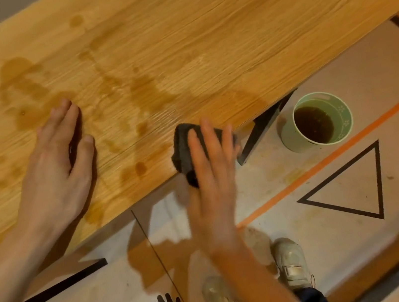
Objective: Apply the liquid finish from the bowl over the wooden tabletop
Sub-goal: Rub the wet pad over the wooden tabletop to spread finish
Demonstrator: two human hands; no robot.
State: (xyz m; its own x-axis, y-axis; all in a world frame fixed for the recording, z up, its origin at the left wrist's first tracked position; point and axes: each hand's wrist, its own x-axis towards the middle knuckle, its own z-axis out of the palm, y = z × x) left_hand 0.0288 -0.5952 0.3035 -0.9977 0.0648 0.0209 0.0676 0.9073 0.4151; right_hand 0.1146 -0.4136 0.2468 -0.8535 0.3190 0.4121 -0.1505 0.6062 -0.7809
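Both hands are over the near edge of the wooden tabletop point(173, 24). The right hand point(210, 175) presses a dark cloth point(182, 148) flat against the wood at the very edge, its fingers stretched out and slightly spread on top of the cloth rather than curled around it; part of the cloth hangs past the edge. The left hand point(57, 168) lies open, palm down on the wood, fingers together and thumb apart, gripping nothing. Darker wet streaks and blotches point(147, 93) run across the wood between and beyond the two hands. Down on the covered floor point(303, 186), to the right of the cloth and just past the table's black leg point(260, 130), stands a pale green bowl point(290, 136) holding brown liquid point(314, 125). A black taped triangle point(377, 175) and an orange tape line point(325, 159) lie nearer than the bowl. Two pale shoes point(291, 261) show at the bottom.
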